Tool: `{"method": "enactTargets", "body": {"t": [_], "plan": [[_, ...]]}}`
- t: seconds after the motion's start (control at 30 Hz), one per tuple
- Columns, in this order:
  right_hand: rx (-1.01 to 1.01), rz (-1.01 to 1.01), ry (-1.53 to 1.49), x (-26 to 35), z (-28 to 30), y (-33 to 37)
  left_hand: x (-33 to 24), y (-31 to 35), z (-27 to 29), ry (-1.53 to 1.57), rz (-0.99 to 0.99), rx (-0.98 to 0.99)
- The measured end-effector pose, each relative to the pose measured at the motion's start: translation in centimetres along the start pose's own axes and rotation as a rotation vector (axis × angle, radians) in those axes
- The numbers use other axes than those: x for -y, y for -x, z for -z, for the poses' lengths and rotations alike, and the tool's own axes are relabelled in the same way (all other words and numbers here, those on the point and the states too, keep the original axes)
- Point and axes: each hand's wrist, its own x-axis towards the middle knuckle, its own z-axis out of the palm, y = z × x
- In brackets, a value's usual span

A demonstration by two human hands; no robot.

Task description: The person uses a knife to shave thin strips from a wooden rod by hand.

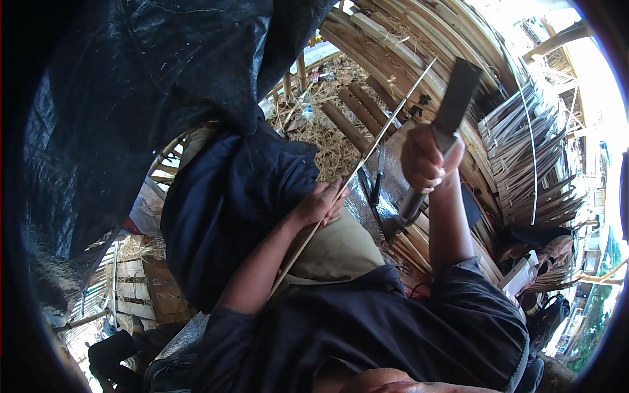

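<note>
A long, thin bamboo strip (386, 128) slants up and to the right across my lap, from beside my left forearm to the stacked slats at the top. My left hand (321, 205) rests on my thigh with its fingers closed around the strip. Raised to the right of the strip, my right hand (431, 160) grips a broad-bladed knife (457, 97) by its handle. The wide, dark blade points up, apart from the strip. Between my hands, a smaller knife with a black handle (377, 187) lies on a shiny silvery sheet (393, 177).
Split bamboo slats (367, 39) are stacked at the top and right. A bundle of dry leaf strips (524, 147) stands at the far right. Straw and shavings (311, 118) cover the ground ahead. A black plastic sheet (164, 72) hangs at upper left.
</note>
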Motion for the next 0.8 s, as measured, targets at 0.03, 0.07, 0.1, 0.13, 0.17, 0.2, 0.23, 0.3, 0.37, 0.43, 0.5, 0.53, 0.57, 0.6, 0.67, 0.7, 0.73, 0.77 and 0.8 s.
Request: {"method": "enactTargets", "body": {"t": [0.03, 0.07, 0.1, 0.13, 0.17, 0.2, 0.23, 0.3, 0.37, 0.43, 0.5, 0.53, 0.57, 0.6, 0.67, 0.7, 0.73, 0.77, 0.8], "plan": [[-0.004, -0.01, -0.026, -0.5, 0.4, -1.0, 0.0, 0.1, 0.1, 0.016, 0.0, 0.015], [-0.007, -0.022, -0.051, -0.7, 1.0, -2.0, 0.0, 0.2, 0.1, 0.032, -0.001, 0.029], [-0.038, -0.037, -0.057, -0.8, 1.7, -3.0, 0.0, 0.2, 0.1, 0.041, 0.006, 0.016], [-0.069, -0.049, -0.062, -0.6, 2.6, -3.8, 0.1, 0.2, 0.1, 0.034, 0.001, 0.011], [-0.103, -0.092, -0.019, 0.1, 4.1, -4.6, 0.2, 0.3, 0.3, 0.023, -0.008, 0.023], [-0.144, -0.131, 0.012, 0.9, 6.1, -5.3, 0.2, 0.1, 0.4, 0.014, -0.015, 0.039], [-0.33, -0.199, 0.053, 2.0, 7.6, -6.1, 0.2, -0.1, 0.4, 0.008, -0.011, 0.027], [-0.734, -0.255, 0.15, 3.4, 9.5, -8.1, -0.1, 0.1, 0.2, -0.011, -0.009, -0.002], [-0.985, -0.233, 0.197, 4.4, 11.0, -9.2, -0.2, 0.3, -0.1, -0.031, -0.01, -0.021], [-1.014, -0.25, 0.239, 4.7, 11.1, -9.5, 0.1, 0.4, -0.1, 0.004, -0.027, -0.026], [-1.057, -0.258, 0.225, 5.4, 11.5, -9.2, 0.0, 0.4, 0.1, 0.005, -0.031, -0.021], [-1.062, -0.26, 0.226, 6.2, 11.6, -8.5, 0.0, 0.4, 0.0, 0.005, -0.026, -0.013], [-1.016, -0.302, 0.189, 7.2, 11.7, -7.8, -0.1, 0.2, 0.0, 0.009, -0.024, -0.008], [-0.967, -0.348, 0.147, 7.4, 11.4, -7.6, -0.2, 0.1, 0.2, 0.016, -0.015, -0.003], [-0.994, -0.335, 0.2, 7.6, 10.6, -6.6, -0.1, 0.2, 0.3, 0.029, 0.0, 0.004], [-1.061, -0.312, 0.315, 7.5, 9.6, -6.4, -0.1, 0.3, 0.3, 0.052, 0.004, 0.003], [-1.126, -0.289, 0.431, 7.3, 8.9, -6.1, -0.2, 0.3, 0.3, 0.075, 0.009, 0.002], [-1.134, -0.269, 0.53, 7.3, 8.6, -5.3, -0.1, 0.3, 0.3, 0.079, 0.013, 0.004], [-1.142, -0.271, 0.528, 7.2, 8.3, -4.4, 0.0, 0.3, 0.3, 0.087, 0.013, 0.008]]}}
